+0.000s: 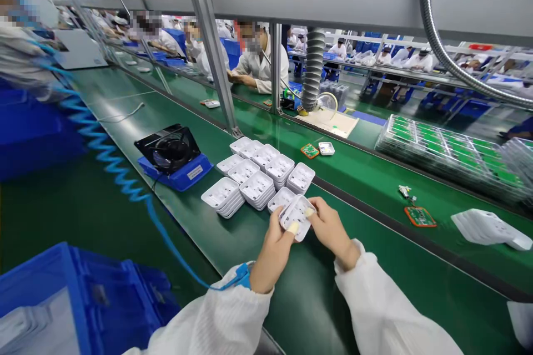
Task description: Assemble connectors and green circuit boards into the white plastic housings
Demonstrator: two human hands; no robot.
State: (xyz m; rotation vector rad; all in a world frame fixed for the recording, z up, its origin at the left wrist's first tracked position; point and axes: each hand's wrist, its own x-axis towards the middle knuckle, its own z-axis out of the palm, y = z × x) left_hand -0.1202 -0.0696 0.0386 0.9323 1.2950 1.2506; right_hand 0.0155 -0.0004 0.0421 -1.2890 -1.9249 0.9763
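Between my two hands is a white plastic housing shell point(296, 216), square with rounded corners, its inner side facing up. My left hand point(272, 249) grips its left edge, thumb on the inside; a blue wrist strap point(241, 277) circles that wrist. On the opposite edge, my right hand point(331, 227) has its thumb pressed near the top corner. Both thumbs wear pale finger covers. Just beyond the held shell stand several stacks of similar white shells point(257, 186) in rows on the green table point(233, 238). The fingers beneath the shell are hidden.
A black fan point(172, 150) sits in a blue tray point(183, 175) at the left. A coiled blue cord point(112, 161) runs to my wrist. Orange-edged circuit boards point(420, 216), white covers point(491, 227) and clear trays of green boards point(449, 150) lie right. Blue bins point(66, 299) stand lower left.
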